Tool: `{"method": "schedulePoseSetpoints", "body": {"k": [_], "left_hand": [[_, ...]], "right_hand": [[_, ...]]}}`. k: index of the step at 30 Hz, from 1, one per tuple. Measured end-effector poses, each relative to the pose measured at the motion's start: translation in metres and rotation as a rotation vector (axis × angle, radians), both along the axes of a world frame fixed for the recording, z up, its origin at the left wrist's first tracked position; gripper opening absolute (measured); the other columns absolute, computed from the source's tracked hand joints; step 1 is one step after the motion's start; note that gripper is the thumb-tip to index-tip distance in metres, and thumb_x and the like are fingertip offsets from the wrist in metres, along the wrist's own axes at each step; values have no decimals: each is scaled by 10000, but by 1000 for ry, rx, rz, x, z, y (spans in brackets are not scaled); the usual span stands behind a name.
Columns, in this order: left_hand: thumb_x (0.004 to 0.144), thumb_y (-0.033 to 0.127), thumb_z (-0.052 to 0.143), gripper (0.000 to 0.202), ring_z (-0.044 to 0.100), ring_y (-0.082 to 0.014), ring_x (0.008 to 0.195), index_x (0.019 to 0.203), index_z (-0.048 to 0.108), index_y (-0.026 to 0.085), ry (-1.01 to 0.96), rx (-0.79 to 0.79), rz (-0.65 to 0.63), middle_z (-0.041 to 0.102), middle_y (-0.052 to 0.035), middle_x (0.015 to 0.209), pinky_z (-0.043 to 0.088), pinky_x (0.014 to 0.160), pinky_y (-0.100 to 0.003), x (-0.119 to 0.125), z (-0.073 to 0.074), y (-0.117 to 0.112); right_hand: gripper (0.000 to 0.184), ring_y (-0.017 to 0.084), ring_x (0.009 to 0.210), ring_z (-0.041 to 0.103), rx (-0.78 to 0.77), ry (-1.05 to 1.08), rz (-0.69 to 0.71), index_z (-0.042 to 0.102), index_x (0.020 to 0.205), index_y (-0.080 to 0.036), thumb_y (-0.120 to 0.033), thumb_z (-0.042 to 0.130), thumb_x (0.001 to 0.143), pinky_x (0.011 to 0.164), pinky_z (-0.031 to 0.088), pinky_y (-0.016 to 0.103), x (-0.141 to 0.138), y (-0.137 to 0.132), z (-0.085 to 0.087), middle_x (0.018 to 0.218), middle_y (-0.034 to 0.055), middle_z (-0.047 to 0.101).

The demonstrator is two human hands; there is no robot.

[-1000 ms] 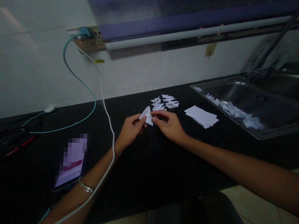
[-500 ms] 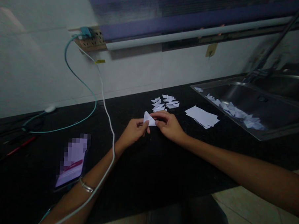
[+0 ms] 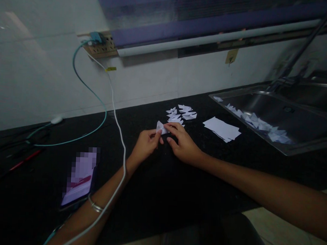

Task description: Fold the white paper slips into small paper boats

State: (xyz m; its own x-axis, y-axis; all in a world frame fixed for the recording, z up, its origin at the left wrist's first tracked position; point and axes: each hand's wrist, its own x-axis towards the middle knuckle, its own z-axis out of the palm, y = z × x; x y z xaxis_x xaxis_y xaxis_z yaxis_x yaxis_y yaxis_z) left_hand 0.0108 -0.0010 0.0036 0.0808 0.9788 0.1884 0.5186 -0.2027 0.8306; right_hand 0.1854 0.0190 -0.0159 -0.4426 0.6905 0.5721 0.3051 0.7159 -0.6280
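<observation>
My left hand [image 3: 146, 144] and my right hand [image 3: 182, 143] meet over the black counter [image 3: 155, 187] and pinch one small folded piece of white paper [image 3: 161, 127] between their fingertips. The paper is small and mostly covered by my fingers. Just beyond it lies a cluster of several folded white paper triangles [image 3: 181, 113]. A flat stack of white paper sheets [image 3: 222, 129] rests to the right of my right hand.
A steel sink [image 3: 277, 116] at the right holds several more folded paper pieces [image 3: 257, 123]. A lit phone [image 3: 79, 178] lies by my left forearm. A white cable [image 3: 117, 131] and a teal cable [image 3: 91, 94] run from the wall socket [image 3: 100, 45].
The paper piece has been folded smaller between my fingers. Both hands have stayed in nearly the same place, with the right fingers shifted over the paper.
</observation>
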Motion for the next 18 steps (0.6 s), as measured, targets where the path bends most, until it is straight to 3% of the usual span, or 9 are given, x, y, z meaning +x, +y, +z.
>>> {"method": "schedulePoseSetpoints", "body": {"k": [4, 10, 14, 18], "left_hand": [[926, 563, 492, 495, 450, -100, 392, 682, 626, 152, -9, 2, 15, 513, 15, 478, 305, 405, -203, -1, -2, 1], [933, 562, 475, 508, 459, -102, 402, 673, 628, 152, 7, 18, 21, 517, 11, 482, 315, 409, -203, 0, 0, 0], [933, 552, 473, 507, 448, -101, 395, 662, 622, 150, 6, 29, 41, 508, 12, 476, 313, 408, -205, 0, 0, 1], [918, 521, 509, 468, 454, -106, 408, 658, 620, 148, -2, 8, 49, 530, 5, 490, 313, 416, -209, 2, 0, 1]], "right_hand": [[439, 247, 1227, 516, -41, 28, -39, 605, 1249, -192, -53, 504, 845, 1106, 415, 462, -1, 2, -3, 1260, 125, 538], [489, 264, 1280, 480, -10, -34, -51, 535, 1329, -172, -73, 496, 852, 1134, 387, 480, -1, 2, -7, 1312, 147, 508], [508, 273, 1322, 431, 23, -75, -42, 479, 1357, -148, -85, 495, 853, 1152, 359, 479, -1, -6, -4, 1356, 169, 465], [429, 263, 1244, 471, 48, -67, -61, 519, 1270, -148, -76, 502, 847, 1095, 398, 455, 0, -11, 3, 1286, 163, 500]]}}
